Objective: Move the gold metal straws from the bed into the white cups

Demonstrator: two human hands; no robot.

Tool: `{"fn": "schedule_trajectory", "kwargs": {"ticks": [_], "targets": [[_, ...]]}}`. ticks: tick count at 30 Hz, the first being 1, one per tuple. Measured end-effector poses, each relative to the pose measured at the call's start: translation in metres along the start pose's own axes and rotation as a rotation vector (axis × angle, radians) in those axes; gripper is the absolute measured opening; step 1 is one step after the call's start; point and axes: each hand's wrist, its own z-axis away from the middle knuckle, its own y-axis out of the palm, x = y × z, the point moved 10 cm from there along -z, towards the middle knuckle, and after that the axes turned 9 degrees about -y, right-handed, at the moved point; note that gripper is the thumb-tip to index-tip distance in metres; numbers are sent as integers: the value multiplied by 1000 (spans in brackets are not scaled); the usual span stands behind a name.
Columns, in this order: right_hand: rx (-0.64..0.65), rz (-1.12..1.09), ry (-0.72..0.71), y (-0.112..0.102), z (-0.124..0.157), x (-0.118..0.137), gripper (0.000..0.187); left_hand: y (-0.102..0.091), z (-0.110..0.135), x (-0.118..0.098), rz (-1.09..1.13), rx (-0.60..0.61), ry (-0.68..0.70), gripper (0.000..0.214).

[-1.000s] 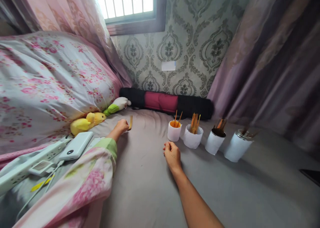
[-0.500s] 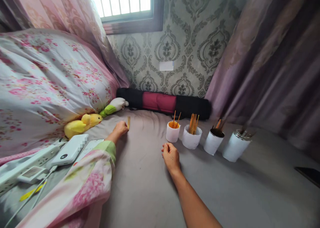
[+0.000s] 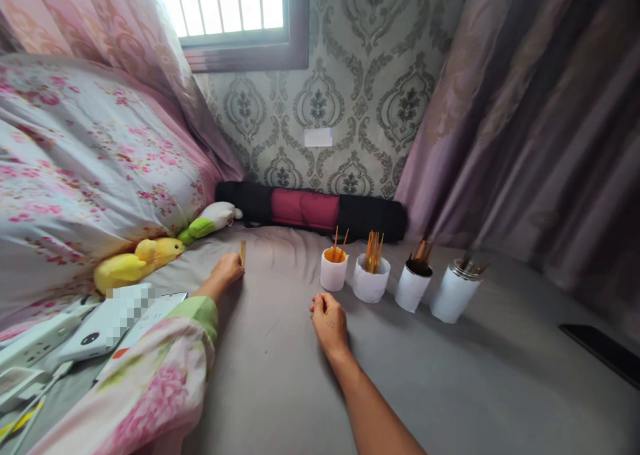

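Note:
My left hand (image 3: 228,268) is closed around a small bundle of thin wooden sticks (image 3: 243,251), whose ends point up past the fingers. It rests low over the grey sheet on the left. My right hand (image 3: 330,323) is curled with the fingertips pinched together; whatever may be between them is too small to make out. Just beyond it stands a white-wrapped cup (image 3: 333,278) with an orange inside and a few sticks. To its right come a wider white pot (image 3: 371,287) holding several sticks, a dark-mouthed white can (image 3: 412,294), and a white-wrapped jar (image 3: 454,299), both with darker sticks.
A yellow plush toy (image 3: 137,263) and a green-and-white one (image 3: 210,219) lie by the floral bedding. A power bank (image 3: 103,328), phone (image 3: 150,318) and power strip (image 3: 37,345) sit left. A black-and-red roll (image 3: 305,208) lines the wall; a dark phone (image 3: 600,352) lies right.
The view has turned slightly right, so everything sits further left in the picture. Both hands keep much the same pose, the left still holding the sticks.

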Motion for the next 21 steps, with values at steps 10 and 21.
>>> {"fn": "schedule_trajectory", "kwargs": {"ticks": [10,21], "targets": [[9,16,21,0,0,-1,29,-1,6,-8,-62,18,10,29],[-1,24,8,-1,1,2,27,-2,8,-10,-50,26,-11,31]]}}
